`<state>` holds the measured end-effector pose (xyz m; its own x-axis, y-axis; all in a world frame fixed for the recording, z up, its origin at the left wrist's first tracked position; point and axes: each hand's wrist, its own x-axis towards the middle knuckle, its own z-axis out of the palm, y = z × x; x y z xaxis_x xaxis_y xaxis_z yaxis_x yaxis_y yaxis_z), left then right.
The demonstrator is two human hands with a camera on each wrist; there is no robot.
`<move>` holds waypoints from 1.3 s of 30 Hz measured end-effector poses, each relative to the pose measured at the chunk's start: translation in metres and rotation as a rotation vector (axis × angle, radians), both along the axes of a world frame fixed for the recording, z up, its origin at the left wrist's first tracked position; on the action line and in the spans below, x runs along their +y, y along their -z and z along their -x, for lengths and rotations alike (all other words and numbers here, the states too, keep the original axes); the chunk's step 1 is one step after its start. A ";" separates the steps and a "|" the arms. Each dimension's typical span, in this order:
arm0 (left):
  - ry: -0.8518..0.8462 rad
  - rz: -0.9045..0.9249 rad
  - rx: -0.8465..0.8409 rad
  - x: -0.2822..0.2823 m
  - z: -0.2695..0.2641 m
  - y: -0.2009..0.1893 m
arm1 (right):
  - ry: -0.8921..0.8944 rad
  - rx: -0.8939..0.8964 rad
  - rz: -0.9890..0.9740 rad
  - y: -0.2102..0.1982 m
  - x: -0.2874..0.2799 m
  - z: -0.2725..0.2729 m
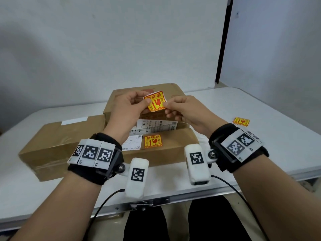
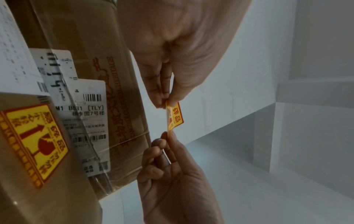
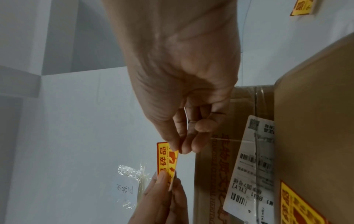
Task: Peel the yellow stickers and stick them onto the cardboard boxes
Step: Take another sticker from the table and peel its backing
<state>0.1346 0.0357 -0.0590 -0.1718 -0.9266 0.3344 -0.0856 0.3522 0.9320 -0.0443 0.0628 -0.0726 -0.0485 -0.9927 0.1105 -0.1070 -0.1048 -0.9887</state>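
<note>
A plain packing or parcel-handling room, going by what is in it. A white folding table [image 1: 260, 108] with a metal latch at its near edge stands against bare white walls [image 1: 86, 40]. Brown cardboard boxes [image 1: 57, 141] sealed with clear tape crowd the table's middle and left side, carrying printed shipping labels [image 1: 157, 126] with barcodes. Yellow fragile stickers [image 1: 152, 141] are stuck on a box, and one lies near the table's right edge.
</note>
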 end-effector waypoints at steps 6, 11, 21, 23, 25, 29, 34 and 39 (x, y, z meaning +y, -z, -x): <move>-0.005 -0.040 -0.029 0.001 0.003 0.003 | 0.063 -0.125 0.050 0.006 -0.001 -0.003; 0.125 -0.146 -0.009 0.006 0.010 0.008 | 0.133 -0.141 0.122 0.011 -0.004 -0.011; 0.136 -0.189 -0.105 -0.003 0.005 0.003 | 0.020 0.106 0.171 0.015 -0.003 -0.005; 0.133 -0.200 -0.131 -0.004 0.004 0.004 | -0.004 0.129 0.179 0.015 -0.002 -0.004; 0.137 -0.219 -0.134 -0.005 0.003 0.005 | -0.024 0.162 0.186 0.015 -0.001 -0.003; 0.148 -0.236 -0.130 -0.003 0.002 0.006 | -0.055 0.224 0.182 0.016 0.001 -0.003; 0.143 -0.238 -0.108 0.002 0.004 0.009 | 0.010 0.006 0.173 0.020 -0.001 -0.003; 0.150 -0.256 -0.083 0.005 0.006 0.014 | 0.046 0.001 0.179 0.023 -0.003 -0.003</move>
<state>0.1284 0.0408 -0.0734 -0.3302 -0.9412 0.0722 -0.1295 0.1209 0.9842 -0.0411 0.0600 -0.0954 -0.0933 -0.9539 0.2854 -0.1163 -0.2742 -0.9546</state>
